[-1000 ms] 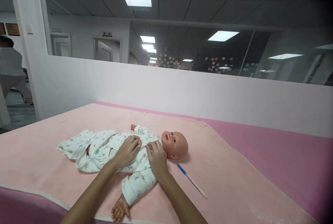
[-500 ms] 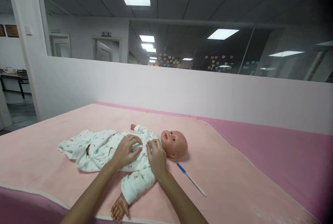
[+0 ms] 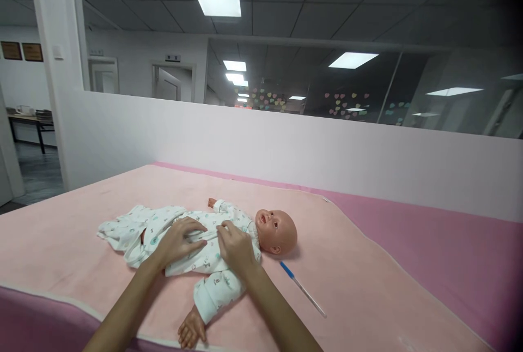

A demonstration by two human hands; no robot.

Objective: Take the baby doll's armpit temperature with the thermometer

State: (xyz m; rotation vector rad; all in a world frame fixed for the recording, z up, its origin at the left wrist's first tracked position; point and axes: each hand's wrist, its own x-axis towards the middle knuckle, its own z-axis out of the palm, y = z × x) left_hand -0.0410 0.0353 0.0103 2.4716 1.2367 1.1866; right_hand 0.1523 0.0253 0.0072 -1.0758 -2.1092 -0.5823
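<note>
A baby doll (image 3: 277,231) lies on its back, head to the right, in a white printed outfit (image 3: 216,292). My left hand (image 3: 180,242) rests on the belly of the outfit, its thumb and fingers apart, with nothing seen between them. Over the doll's chest, my right hand (image 3: 236,246) has its fingers bent and drawn together at the front of the outfit; whether cloth is pinched there is too small to tell. A thin stick with a blue end (image 3: 302,288) lies to the right of my right forearm, below the doll's head.
The doll lies on a pink padded surface (image 3: 359,286) with a darker pink border. Behind it stands a low white wall (image 3: 286,147) with glass above. A dark table (image 3: 30,120) is beyond the opening at the far left.
My left hand has moved left along the outfit, away from my right hand, and its fingers have spread. My right hand has shifted slightly left. The view has tilted slightly.
</note>
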